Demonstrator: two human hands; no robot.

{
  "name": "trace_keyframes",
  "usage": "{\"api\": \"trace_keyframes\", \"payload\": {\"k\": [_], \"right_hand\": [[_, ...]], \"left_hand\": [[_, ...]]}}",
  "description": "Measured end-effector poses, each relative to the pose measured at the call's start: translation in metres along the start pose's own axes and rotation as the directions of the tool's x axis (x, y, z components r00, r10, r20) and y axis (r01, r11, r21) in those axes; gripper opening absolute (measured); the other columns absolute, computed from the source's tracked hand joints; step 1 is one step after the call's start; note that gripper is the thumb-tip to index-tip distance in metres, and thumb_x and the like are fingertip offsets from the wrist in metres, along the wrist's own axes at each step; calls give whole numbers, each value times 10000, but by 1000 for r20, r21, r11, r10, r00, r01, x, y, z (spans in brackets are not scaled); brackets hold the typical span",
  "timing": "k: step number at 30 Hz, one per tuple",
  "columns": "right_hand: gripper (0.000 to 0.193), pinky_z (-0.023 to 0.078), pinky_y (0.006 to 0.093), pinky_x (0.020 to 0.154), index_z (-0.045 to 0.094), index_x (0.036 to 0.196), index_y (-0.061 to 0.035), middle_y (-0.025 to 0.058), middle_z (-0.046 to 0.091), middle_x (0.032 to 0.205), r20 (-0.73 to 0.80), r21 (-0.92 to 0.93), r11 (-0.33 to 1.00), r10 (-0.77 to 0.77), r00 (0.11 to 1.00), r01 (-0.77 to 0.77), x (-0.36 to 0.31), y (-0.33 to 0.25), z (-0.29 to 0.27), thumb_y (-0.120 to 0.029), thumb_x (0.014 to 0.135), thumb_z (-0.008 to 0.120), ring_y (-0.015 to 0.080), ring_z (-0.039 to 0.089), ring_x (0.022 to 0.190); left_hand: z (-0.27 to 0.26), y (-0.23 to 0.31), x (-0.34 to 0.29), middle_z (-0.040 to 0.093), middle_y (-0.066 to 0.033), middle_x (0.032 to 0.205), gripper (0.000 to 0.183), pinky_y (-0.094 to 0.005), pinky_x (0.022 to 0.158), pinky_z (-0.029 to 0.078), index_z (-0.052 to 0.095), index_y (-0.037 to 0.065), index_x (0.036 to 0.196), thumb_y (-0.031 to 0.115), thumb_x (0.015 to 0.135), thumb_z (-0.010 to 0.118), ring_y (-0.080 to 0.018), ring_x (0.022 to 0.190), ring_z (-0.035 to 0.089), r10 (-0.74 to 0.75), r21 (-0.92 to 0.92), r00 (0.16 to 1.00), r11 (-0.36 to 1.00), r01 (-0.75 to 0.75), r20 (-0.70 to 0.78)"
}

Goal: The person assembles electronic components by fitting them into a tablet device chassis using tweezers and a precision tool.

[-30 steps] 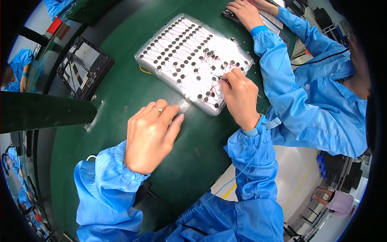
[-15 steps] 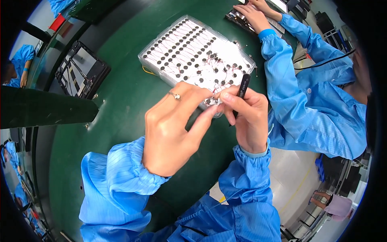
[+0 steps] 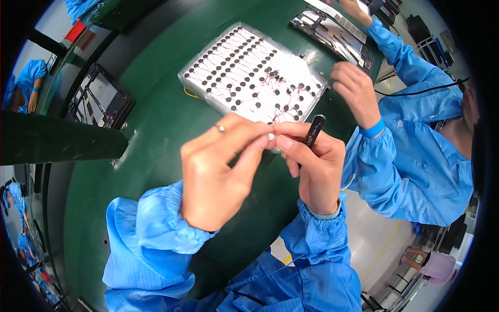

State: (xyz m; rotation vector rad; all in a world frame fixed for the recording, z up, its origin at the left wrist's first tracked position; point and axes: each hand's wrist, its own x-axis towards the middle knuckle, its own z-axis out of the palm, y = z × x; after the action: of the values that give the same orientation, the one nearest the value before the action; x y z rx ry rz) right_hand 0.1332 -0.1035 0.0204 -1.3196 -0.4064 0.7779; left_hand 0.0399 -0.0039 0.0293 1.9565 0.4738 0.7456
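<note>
A green table (image 3: 156, 135) is carrying a clear tray (image 3: 253, 73) that is showing rows of black dots and thin red wires on white. Blue sleeves (image 3: 150, 234) are covering the arms, a black tool (image 3: 314, 130) is showing in the right hand (image 3: 312, 166), and a silver ring (image 3: 220, 128) is glinting.

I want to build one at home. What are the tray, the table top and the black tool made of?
The tray looks like clear, glossy plastic: its rim is see-through and shines. The table top seems a green mat, maybe rubber, smooth with soft glare. The black tool in the right hand looks matte black, coated metal or plastic; which one cannot be told.
</note>
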Motion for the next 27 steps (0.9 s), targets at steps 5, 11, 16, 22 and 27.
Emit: {"api": "trace_keyframes", "payload": {"k": [5, 11, 16, 22, 27], "right_hand": [[131, 266, 167, 413, 615, 854, 38, 80, 602, 688, 47, -85, 996, 34, 998, -30, -2, -5, 0, -6, 739, 570, 41, 390, 458], [88, 273, 156, 414, 631, 811, -1, -16, 572, 633, 80, -119, 991, -45, 996, 54, -3, -2, -3, -63, 766, 589, 7, 398, 488], [80, 339, 175, 480, 603, 769, 40, 16, 574, 647, 108, -179, 979, -80, 991, 99, -10, -3, -2, -37, 751, 589, 32, 445, 551], [90, 259, 180, 408, 631, 764, 28, 58, 582, 642, 152, -232, 959, -128, 980, 161, -11, 5, -4, 17, 693, 577, 44, 409, 480], [57, 322, 181, 478, 604, 754, 40, 41, 564, 634, 111, -195, 972, -112, 988, 132, -12, 5, -3, 11, 711, 580, 48, 446, 543]], "left_hand": [[2, 10, 0, 578, -108, 732, 121, -236, 593, 461, 591, -60, 824, -78, 707, 567, -160, 663, 586, -324, -292, 946, 903, 316, 24], [-3, 6, -6, 589, -106, 752, 108, -224, 623, 467, 596, -72, 841, -65, 740, 558, -140, 704, 581, -10, 31, 994, 999, 7, 105], [-8, 8, -7, 563, -91, 751, 101, -231, 584, 449, 603, -59, 838, -61, 744, 563, -139, 657, 557, -323, -310, 938, 885, 346, 125], [-9, 6, -10, 545, -76, 773, 69, -222, 580, 438, 598, -58, 806, -57, 744, 570, -123, 650, 542, -375, -419, 911, 809, 412, 173], [-5, -3, -17, 566, -97, 742, 80, -229, 594, 434, 585, -42, 774, -65, 699, 599, -155, 648, 555, 113, 102, 993, 988, -116, 30]]}}
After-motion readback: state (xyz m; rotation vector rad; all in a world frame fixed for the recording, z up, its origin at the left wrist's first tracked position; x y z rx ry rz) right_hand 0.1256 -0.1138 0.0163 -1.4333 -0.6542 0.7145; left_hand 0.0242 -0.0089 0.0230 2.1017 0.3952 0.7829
